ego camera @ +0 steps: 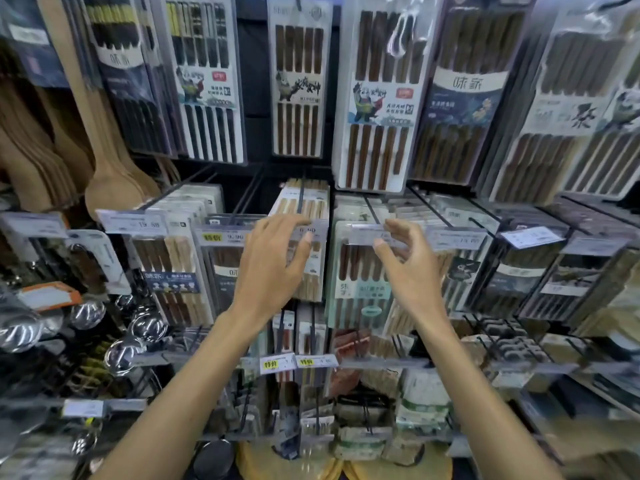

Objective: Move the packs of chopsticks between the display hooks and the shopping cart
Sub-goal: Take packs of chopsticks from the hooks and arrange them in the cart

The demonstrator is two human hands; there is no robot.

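1. While both hands are up at the middle row of hooks, neither holds a pack. The left hand [273, 268] is spread wide, fingers nearly straight, fingertips at the price tag [308, 231] in front of the pale chopstick pack [313, 271]. Whether they touch it I cannot tell.
2. The right hand [412, 271] is loosely curled, thumb and forefinger apart, just beside the clear tag [367, 233] over the teal-label pack [360, 282]. Nothing is pinched that I can see.
3. Judgement: the reach is high because each pack hangs by its top hole on a rod [301, 195], so it must slide forward past the tag at the rod's tip.
4. Packs hang face-out in tight rows, neighbours nearly touching at the side edges, so there is little lateral room. The only free path is straight out toward the person.
5. The upper-row packs [298, 91] overhang the middle row, which limits lifting upward.
6. The shopping cart is not in view, so carry distance is unknown.
7. Wooden spatulas [110, 188] and steel ladles [145, 327] hang to the left, well apart from both hands.
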